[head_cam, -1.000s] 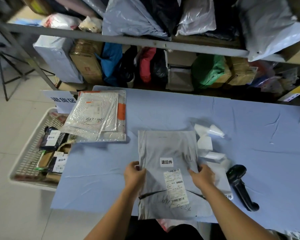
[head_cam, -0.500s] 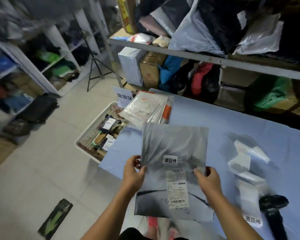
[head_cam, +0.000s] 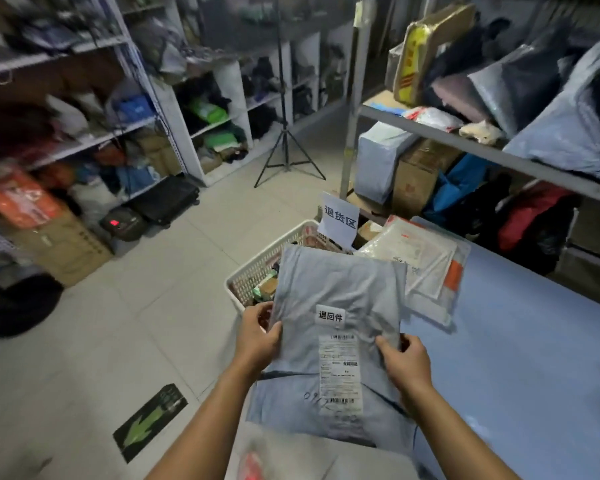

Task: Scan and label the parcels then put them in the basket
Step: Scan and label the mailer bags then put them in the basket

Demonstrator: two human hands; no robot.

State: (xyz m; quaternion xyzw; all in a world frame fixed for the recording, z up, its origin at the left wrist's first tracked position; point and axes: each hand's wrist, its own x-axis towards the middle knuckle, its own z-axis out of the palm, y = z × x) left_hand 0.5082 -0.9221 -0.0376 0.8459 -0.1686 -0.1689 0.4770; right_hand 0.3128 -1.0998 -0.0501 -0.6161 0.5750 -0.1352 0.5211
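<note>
A flat grey parcel bag [head_cam: 340, 292] hangs in the air in front of me, bearing a small white sticker and a shipping label with a barcode. My left hand [head_cam: 258, 336] grips its left edge, thumb on the front. Its right edge is gripped by my right hand [head_cam: 400, 358] in the same way. The parcel's upper part overlaps the white plastic basket [head_cam: 257, 268], which stands on the floor left of the blue table [head_cam: 520, 358] and holds several small parcels. A white sign [head_cam: 338, 220] stands at the basket's far side.
Two clear bubble-wrap parcels [head_cam: 416, 258] lie stacked on the table's left end beside the basket. Shelves packed with bags and boxes line the left wall and the right. A black tripod [head_cam: 286, 143] stands on the tiled floor, which carries a green arrow mark [head_cam: 149, 419].
Both hands lifted the grey parcel off the table and carried it left until it overlaps the basket. My view swung left, so the scanner and label sheets left the frame.
</note>
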